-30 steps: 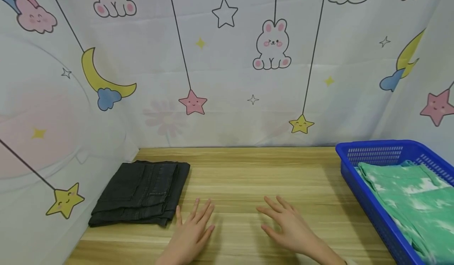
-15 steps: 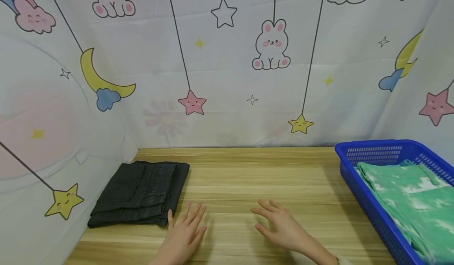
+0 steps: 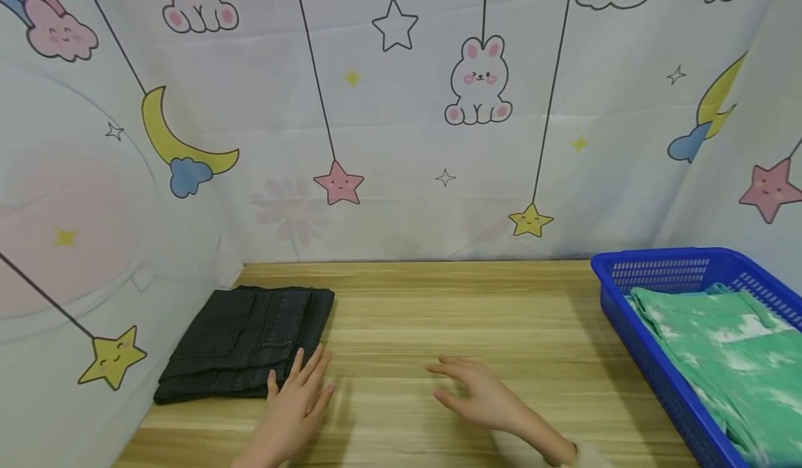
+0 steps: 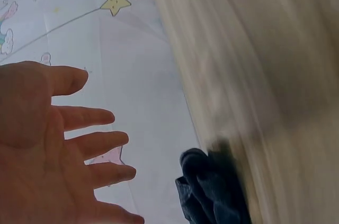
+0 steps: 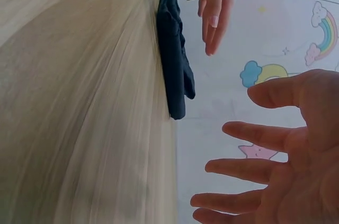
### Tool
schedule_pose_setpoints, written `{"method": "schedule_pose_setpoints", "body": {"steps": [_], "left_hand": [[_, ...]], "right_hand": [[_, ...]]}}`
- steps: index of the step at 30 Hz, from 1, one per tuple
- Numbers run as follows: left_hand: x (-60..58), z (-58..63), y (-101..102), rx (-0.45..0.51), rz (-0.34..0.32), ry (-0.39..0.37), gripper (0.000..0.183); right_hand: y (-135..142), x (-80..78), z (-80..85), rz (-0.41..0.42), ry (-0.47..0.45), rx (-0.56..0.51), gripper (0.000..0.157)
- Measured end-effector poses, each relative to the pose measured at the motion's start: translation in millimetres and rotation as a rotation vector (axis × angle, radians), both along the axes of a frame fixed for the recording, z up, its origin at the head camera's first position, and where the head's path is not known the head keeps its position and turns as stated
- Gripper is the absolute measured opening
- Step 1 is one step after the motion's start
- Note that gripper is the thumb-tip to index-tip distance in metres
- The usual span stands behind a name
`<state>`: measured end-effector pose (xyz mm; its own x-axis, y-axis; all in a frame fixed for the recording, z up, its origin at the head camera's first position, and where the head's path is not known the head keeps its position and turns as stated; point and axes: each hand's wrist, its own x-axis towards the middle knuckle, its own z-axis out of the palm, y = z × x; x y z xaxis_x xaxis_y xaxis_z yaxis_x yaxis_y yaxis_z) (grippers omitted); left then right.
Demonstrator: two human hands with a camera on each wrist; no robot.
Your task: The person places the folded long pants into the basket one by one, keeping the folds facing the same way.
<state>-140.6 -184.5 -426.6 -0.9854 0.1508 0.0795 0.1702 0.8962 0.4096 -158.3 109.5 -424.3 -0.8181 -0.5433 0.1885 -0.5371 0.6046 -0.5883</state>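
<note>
Folded black jeans [image 3: 244, 339] lie at the left of the wooden table, a back pocket facing up. My left hand [image 3: 291, 405] hovers at their near right corner with fingers spread, its fingertips overlapping the edge in the head view. In the left wrist view the palm [image 4: 37, 144] holds nothing, and the jeans [image 4: 212, 187] sit apart below. My right hand [image 3: 479, 391] floats over the middle of the table, fingers loosely extended. The right wrist view shows its bare palm [image 5: 302, 176], with the jeans [image 5: 172, 54] seen edge-on beyond and the left hand [image 5: 217, 7] above them.
At the right stands a blue plastic basket [image 3: 633, 329] with folded green and white tie-dye cloth [image 3: 727, 356] inside. A white curtain printed with stars and rabbits [image 3: 401, 120] hangs behind and on both sides of the wooden table [image 3: 451, 308].
Both hands have drifted left; the left one has come up to the jeans' near right corner. The jeans and the basket have stayed in place.
</note>
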Motion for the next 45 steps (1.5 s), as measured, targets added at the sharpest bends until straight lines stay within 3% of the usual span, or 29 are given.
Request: {"method": "schedule_pose_setpoints", "body": {"steps": [8, 13, 17, 23, 26, 29, 34, 37, 40, 45], "left_hand": [[-6.1, 7.3, -22.3, 0.085, 0.026, -0.038, 0.056], [-5.4, 11.9, -30.2, 0.186, 0.044, -0.039, 0.056], [-4.5, 15.3, -34.4, 0.207, 0.079, -0.001, 0.051], [-3.1, 15.9, -44.7, 0.291, 0.199, 0.054, 0.044], [-4.2, 15.6, -54.3, 0.332, 0.296, 0.016, 0.043], [-13.8, 0.2, -74.9, 0.391, 0.412, -0.064, 0.049], [-40.4, -53.9, -126.5, 0.666, 0.583, -0.270, 0.068], [-47.0, -72.0, -147.9, 0.833, 0.646, -0.329, 0.079], [-43.6, -66.5, -154.8, 0.979, 0.701, -0.362, 0.080], [-26.0, -26.0, -143.2, 1.227, 0.713, -0.453, 0.069]], "right_hand": [[-8.7, -10.0, 1.1, 0.056, -0.135, -0.075, 0.041], [-15.2, -17.4, 0.5, 0.094, -0.273, -0.139, 0.041], [-19.8, -21.1, -2.3, 0.102, -0.424, -0.222, 0.041], [-28.0, -27.8, -5.8, 0.114, -0.707, -0.421, 0.047], [-32.9, -31.4, -7.4, 0.117, -0.828, -0.508, 0.050], [-38.6, -34.4, -8.8, 0.106, -0.915, -0.578, 0.052], [-47.9, -38.6, -12.7, 0.106, -1.047, -0.694, 0.052], [-52.8, -40.9, -17.1, 0.128, -1.135, -0.763, 0.052], [-57.5, -43.3, -21.4, 0.156, -1.209, -0.820, 0.054], [-66.1, -46.5, -24.7, 0.167, -1.312, -0.902, 0.058]]}}
